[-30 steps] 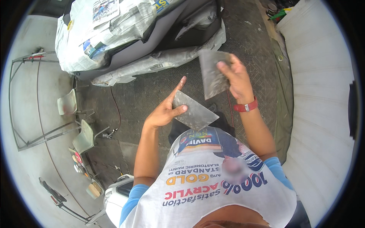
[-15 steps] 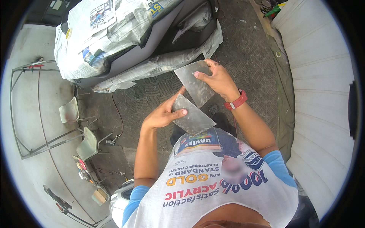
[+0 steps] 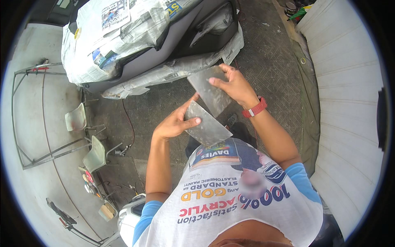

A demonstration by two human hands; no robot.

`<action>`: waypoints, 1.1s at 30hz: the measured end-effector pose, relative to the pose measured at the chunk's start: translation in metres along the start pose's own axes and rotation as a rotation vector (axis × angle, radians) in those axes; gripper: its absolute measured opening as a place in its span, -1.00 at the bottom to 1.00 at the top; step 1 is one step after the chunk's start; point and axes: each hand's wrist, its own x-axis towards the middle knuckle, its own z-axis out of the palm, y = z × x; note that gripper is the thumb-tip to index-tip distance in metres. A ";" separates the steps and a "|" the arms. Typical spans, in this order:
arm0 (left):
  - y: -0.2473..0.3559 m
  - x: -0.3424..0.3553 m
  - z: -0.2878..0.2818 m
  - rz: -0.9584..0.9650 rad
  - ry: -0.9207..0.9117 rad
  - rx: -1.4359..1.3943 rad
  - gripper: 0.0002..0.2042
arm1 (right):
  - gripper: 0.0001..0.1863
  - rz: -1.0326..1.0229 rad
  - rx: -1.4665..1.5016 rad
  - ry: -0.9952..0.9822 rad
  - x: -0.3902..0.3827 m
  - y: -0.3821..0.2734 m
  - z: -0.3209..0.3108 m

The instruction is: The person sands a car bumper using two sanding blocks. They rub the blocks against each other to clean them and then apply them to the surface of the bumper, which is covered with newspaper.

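In front of my chest, each hand grips a thin, flat grey plate with a smudged, whitish-marked face. My left hand (image 3: 170, 124) holds the nearer plate (image 3: 210, 126), its thumb pressed on the face and the fingers behind. The farther plate (image 3: 209, 88) is in my right hand (image 3: 236, 85), thumb on top, fingers mostly hidden at the far edge. Both plates are tilted and lie close together, the nearer one's upper corner by the farther one's lower left edge. Whether they touch, I cannot tell. A red watch (image 3: 255, 108) circles my right wrist.
A dark grey vehicle part (image 3: 144, 61), masked with newspaper (image 3: 86, 57), stands ahead. Pale chairs (image 3: 95, 154) and a metal frame (image 3: 15, 119) are at the left. On the right, green cloth (image 3: 308, 119) lies along a white panelled wall (image 3: 345, 103). A hose (image 3: 131, 123) crosses the patterned floor (image 3: 271, 61).
Both hands keep their hold on the plates and have shifted only very slightly left. The surroundings have moved a little in the view.
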 end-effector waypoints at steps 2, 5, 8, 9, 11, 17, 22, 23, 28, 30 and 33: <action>0.008 0.000 0.003 0.035 0.017 0.013 -0.04 | -0.18 0.023 0.033 -0.017 0.005 -0.006 -0.002; 0.011 -0.003 0.002 -0.012 0.008 -0.040 -0.03 | -0.25 0.013 0.018 0.003 0.000 0.002 0.009; 0.016 -0.007 0.005 -0.063 0.034 -0.097 -0.03 | -0.32 0.072 0.082 -0.120 -0.008 -0.011 0.012; 0.017 -0.008 0.006 -0.073 0.051 -0.110 -0.03 | -0.39 0.029 0.043 -0.038 -0.009 -0.003 0.016; 0.010 -0.010 0.005 -0.029 0.085 -0.073 -0.05 | -0.41 0.019 0.167 -0.138 -0.007 -0.002 0.008; -0.020 -0.015 -0.005 0.105 0.538 -0.675 -0.39 | -0.47 -0.040 0.495 0.200 0.006 0.012 -0.021; -0.023 -0.019 0.005 0.051 0.669 -0.774 -0.64 | -0.49 0.007 0.581 0.157 0.004 0.023 -0.009; -0.023 -0.019 0.003 0.022 0.646 -0.736 -0.64 | -0.50 0.019 0.590 0.112 0.004 0.022 -0.004; -0.022 -0.028 -0.009 -0.006 0.747 -0.570 -0.68 | -0.60 0.211 0.527 -0.184 -0.006 0.022 0.012; -0.031 -0.036 -0.023 0.072 0.853 -0.450 -0.71 | -0.66 0.180 0.270 -0.340 -0.013 0.034 0.012; -0.037 -0.054 -0.044 0.017 1.097 0.220 -0.80 | -0.64 0.041 -0.384 -0.359 -0.026 0.034 0.031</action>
